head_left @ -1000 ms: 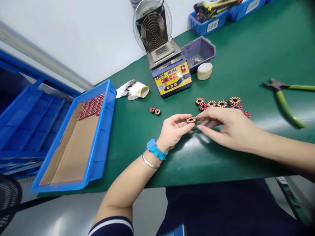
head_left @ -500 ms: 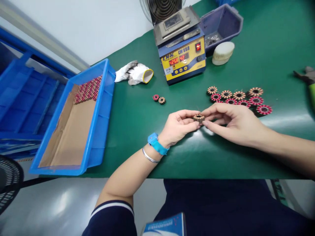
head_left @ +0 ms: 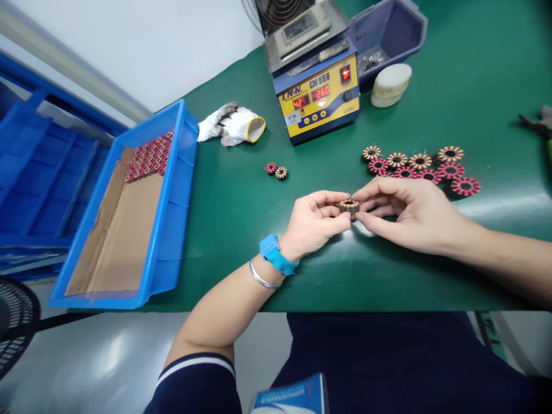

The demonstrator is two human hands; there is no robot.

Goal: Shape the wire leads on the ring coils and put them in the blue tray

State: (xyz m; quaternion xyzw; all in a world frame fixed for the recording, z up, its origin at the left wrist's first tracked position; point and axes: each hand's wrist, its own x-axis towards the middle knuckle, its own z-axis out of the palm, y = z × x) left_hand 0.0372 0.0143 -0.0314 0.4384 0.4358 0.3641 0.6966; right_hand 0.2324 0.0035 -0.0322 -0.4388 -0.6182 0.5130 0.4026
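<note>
Between the fingertips of both my hands is a small round motor stator (head_left: 349, 206) with copper windings on its upper face. My left hand (head_left: 317, 223) pinches it from the left, thumb in front and fingers behind. From the other side my right hand (head_left: 409, 215) closes thumb and fingertips on its right edge. Just beyond the right hand lies a group of several stators (head_left: 406, 173), some showing copper faces and some red. Two more stators, one red (head_left: 270, 168) and one copper (head_left: 281, 172), sit together farther left.
A blue tray (head_left: 166, 230) with cardboard and rows of stators stands at left. White gloves (head_left: 235, 125) lie beside it. At the back are a solder pot (head_left: 319, 98) with lit digits, a purple bin (head_left: 394, 34) and a white oval block (head_left: 391, 85). Pliers (head_left: 539, 125) lie far right.
Both hands keep hold of the stator in nearly the same place. The view has shifted slightly, and the digits on the solder pot's display read differently.
</note>
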